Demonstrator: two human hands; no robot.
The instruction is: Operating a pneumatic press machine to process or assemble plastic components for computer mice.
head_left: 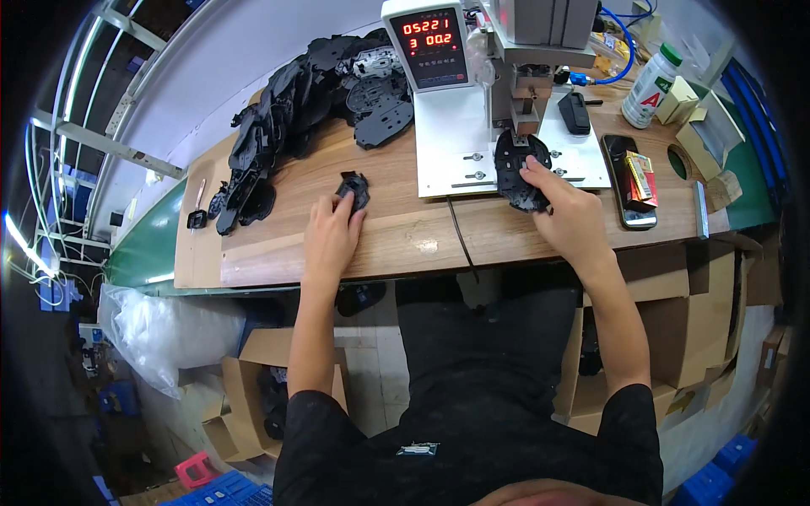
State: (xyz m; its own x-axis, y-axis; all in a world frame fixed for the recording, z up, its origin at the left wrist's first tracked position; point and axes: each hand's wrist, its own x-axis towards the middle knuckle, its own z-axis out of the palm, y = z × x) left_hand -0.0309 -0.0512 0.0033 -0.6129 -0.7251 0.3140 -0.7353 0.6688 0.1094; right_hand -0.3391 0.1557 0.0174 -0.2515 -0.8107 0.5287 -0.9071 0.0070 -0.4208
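My right hand (571, 211) grips a black moulded plastic plate (512, 164) by its right edge. The plate sits under the head of a bench press (525, 101), at the front of the white base plate (447, 152). On the wooden bench to the left, the closed fingers of my left hand (332, 232) are on a smaller black plastic piece (358, 191). Its lower part is hidden by the fingertips. Beyond that hand rises a heap of similar black plastic parts (287, 110).
A counter box (428, 46) with red digits stands left of the press. To the right lie a phone (639, 218) with a small red and yellow box (643, 187), and a white bottle (650, 88) with a green cap. Cardboard boxes (637, 278) stand below the bench edge.
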